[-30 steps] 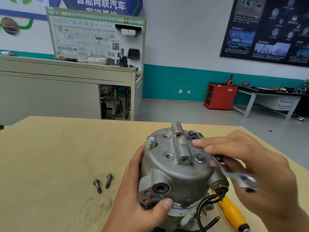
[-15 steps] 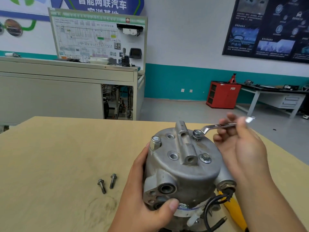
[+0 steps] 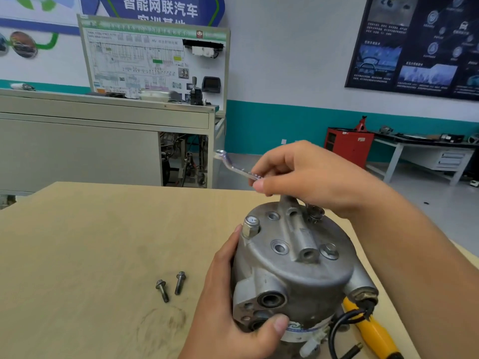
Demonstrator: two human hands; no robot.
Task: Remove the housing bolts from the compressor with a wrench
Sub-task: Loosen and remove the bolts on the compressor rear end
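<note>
One wooden surface (image 3: 77,255) is being used to carry the compressor (image 3: 298,270), which is being stood on end so that its bolt heads are facing up. It is being steadied by the left hand (image 3: 225,307), whose grip is being wrapped round the housing against turning. By the right hand (image 3: 311,177) the wrench (image 3: 233,167) is being pinched, grip clamped on its shank above a rear bolt (image 3: 315,213). Two loose bolts (image 3: 179,282) are being kept aside on the surface

The compressor (image 3: 293,268) is dull grey metal, its label (image 3: 294,328) white with a blue wave pattern, its cable (image 3: 333,335) black. The table (image 3: 90,242) is pale tan with fine grain, the two loose bolts (image 3: 162,291) dark grey, the wrench (image 3: 233,168) silver, the tool handle (image 3: 373,330) yellow.
</note>
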